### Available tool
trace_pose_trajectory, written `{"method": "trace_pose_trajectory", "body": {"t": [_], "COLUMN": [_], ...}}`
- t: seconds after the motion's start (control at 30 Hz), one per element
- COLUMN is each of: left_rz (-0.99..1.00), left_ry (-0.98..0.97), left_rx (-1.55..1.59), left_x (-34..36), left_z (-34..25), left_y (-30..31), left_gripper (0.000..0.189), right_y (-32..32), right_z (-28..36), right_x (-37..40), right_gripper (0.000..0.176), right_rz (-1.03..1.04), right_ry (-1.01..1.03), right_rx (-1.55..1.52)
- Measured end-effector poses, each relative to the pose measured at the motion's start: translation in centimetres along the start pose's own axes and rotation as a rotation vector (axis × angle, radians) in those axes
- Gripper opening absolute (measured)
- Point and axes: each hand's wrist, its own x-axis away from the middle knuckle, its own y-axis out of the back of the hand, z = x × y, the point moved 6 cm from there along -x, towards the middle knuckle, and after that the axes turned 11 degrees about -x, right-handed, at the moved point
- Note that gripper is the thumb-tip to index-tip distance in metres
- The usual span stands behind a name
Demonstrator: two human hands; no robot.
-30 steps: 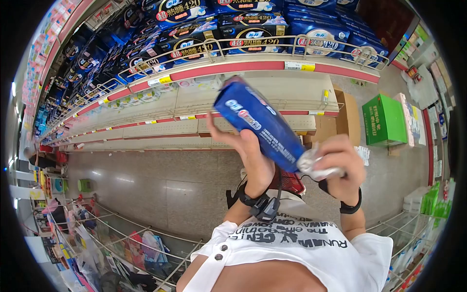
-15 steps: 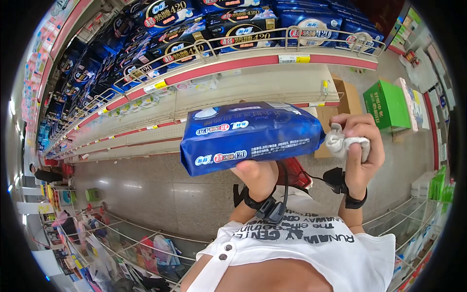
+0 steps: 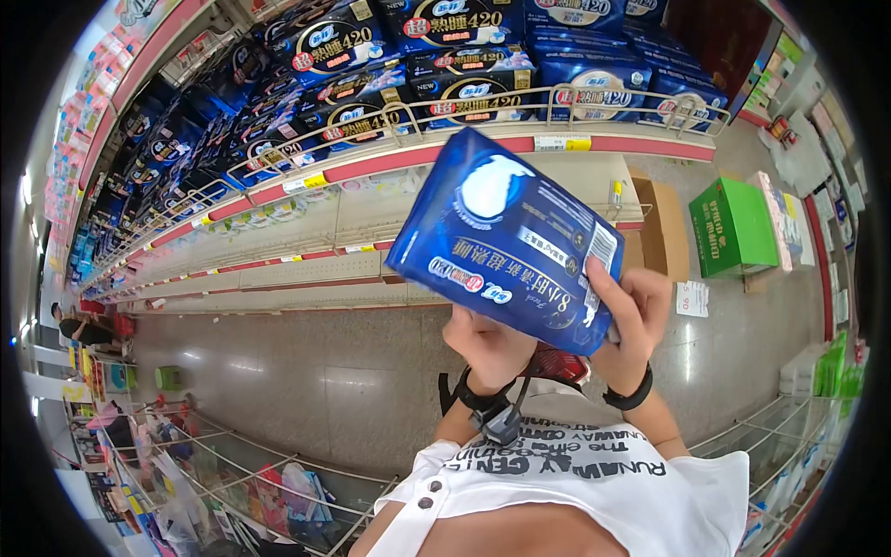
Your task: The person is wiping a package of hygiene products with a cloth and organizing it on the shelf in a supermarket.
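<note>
A blue pack of sanitary pads (image 3: 520,241) is held up in front of my chest, tilted, with its printed broad side facing me. My left hand (image 3: 487,345) supports it from below at the lower edge, its fingers partly hidden behind the pack. My right hand (image 3: 639,320) grips the right end, fingers over the printed face near the barcode. The white cloth seen earlier in that hand is mostly out of sight; only a small pale bit shows by the palm. Dark straps circle both wrists.
Packs of pads (image 3: 473,79) fill the upper shelf behind a wire rail (image 3: 557,97). A lower shelf (image 3: 371,209) runs beneath. A cardboard box (image 3: 661,232) and a green box (image 3: 729,227) stand on the floor at right. Wire racks (image 3: 269,455) lie behind me; a person (image 3: 83,327) is far left.
The pack has turned so its broad back faces me and its right end points down. My right hand, earlier beside it with a bunched white cloth, has moved left onto the pack's end.
</note>
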Motion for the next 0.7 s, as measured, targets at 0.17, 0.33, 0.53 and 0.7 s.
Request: {"method": "trace_pose_trajectory", "body": {"t": [0.17, 0.33, 0.53, 0.7], "left_rz": [0.249, 0.251, 0.27, 0.403], "left_ry": [0.67, 0.67, 0.548, -0.009], "left_rx": [1.299, 0.846, 0.331, -0.184], "left_x": [0.1, -1.1, -1.6, 0.7], "left_z": [1.1, 1.7, 3.7, 6.7], "left_y": [-1.5, -0.3, 1.2, 0.4], "left_gripper": [0.063, 0.064, 0.079, 0.097], "right_y": [-0.5, -1.1, 4.3, 2.1], "right_z": [0.2, -0.9, -0.3, 3.0], "right_x": [1.2, 0.0, -6.3, -9.1], "right_gripper": [0.062, 0.058, 0.044, 0.052], "right_rz": [-0.033, 0.256, 0.129, 0.099], "right_ry": [0.022, 0.001, -0.18, 0.062], "right_rx": [0.055, -0.155, -0.225, -0.181]}}
